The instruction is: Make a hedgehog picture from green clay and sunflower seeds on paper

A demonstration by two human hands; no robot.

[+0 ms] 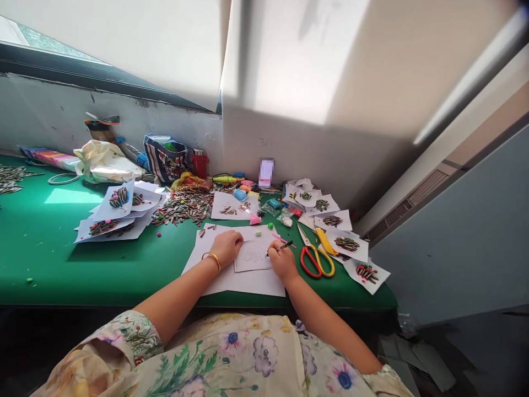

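A small white paper [253, 263] with a faint drawing lies on larger white sheets [231, 284] at the table's front. My right hand [283, 262] is closed around a black pen [285, 245], its tip by the drawing's right side. At the small paper's upper left edge rests my left hand [226, 247], fingers curled and pressed together; whether anything is under them cannot be made out. Just beyond the hands are a green ball [270, 225], a pale green lump [258, 233] and a pink strip [281, 239].
Scissors [317, 263] and a yellow cutter [326, 241] lie right of my right hand. Seeds [185, 207] heap behind. Cards with seed figures [348, 242] line the right edge; more cards [119, 201] stack left. A striped bag [165, 160] and phone [266, 172] stand by the wall.
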